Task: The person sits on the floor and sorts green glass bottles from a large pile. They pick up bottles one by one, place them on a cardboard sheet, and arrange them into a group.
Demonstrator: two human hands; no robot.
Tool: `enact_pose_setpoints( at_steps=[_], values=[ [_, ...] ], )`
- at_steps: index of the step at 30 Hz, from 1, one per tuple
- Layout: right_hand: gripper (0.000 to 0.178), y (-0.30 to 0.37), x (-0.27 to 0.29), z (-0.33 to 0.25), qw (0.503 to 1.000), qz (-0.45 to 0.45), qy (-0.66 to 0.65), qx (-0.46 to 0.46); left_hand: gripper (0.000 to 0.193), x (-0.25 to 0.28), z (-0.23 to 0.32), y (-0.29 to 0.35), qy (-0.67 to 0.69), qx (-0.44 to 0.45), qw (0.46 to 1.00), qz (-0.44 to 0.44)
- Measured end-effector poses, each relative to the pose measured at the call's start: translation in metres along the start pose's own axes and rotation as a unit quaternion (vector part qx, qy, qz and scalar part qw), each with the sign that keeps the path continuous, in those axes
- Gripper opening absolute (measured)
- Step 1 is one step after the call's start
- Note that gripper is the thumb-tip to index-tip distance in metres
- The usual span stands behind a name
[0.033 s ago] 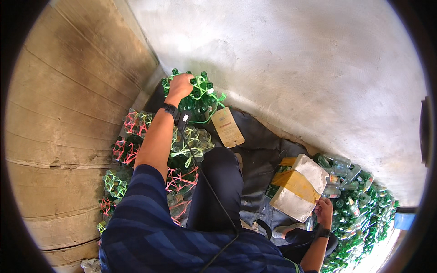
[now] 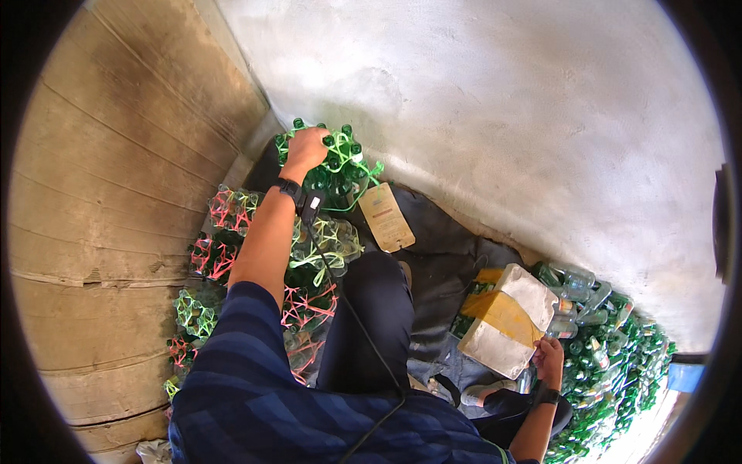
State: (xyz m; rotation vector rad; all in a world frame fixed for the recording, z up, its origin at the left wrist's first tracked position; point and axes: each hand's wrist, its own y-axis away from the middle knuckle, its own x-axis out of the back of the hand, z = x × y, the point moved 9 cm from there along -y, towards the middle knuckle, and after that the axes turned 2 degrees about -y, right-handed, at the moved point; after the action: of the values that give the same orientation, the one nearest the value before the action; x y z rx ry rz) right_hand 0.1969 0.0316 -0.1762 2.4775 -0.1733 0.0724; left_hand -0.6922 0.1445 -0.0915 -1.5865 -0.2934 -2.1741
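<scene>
My left hand (image 2: 308,147) reaches to the far corner and is closed at the top of a bundle of green glass bottles (image 2: 340,182). Green plastic string (image 2: 377,168) ties the bottle necks together, and the bundle stands upright. What exactly the fingers grip among the necks and string is hidden. My right hand (image 2: 549,359) is at the near right corner of a worn white block (image 2: 525,295) wrapped with yellow tape (image 2: 495,311). Its fingers are curled together, and anything between them is too small to make out.
More tied bottle bundles with red string (image 2: 216,255) and light green string (image 2: 332,243) stand left of my knee. A tan card (image 2: 386,216) lies on black sheeting (image 2: 440,240). Loose bottles (image 2: 618,371) are heaped at right. A pale wall (image 2: 502,116) and brown panelling (image 2: 116,193) enclose the corner.
</scene>
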Motion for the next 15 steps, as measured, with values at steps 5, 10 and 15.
enact_pose_setpoints(
  at_steps=[5, 10, 15],
  values=[
    [0.004, -0.014, -0.014, 0.002, 1.0, 0.01, 0.005, -0.019, 0.033, -0.023, -0.016, -0.012, 0.0, -0.041, 0.999, 0.02],
    [0.005, -0.022, -0.021, 0.011, 0.999, 0.02, 0.01, -0.039, 0.033, -0.058, -0.024, -0.021, 0.009, -0.04, 0.999, 0.005],
    [0.005, -0.032, -0.035, 0.015, 0.997, 0.025, 0.02, -0.067, 0.035, -0.092, -0.061, -0.033, -0.005, -0.061, 0.998, 0.024]
  ],
)
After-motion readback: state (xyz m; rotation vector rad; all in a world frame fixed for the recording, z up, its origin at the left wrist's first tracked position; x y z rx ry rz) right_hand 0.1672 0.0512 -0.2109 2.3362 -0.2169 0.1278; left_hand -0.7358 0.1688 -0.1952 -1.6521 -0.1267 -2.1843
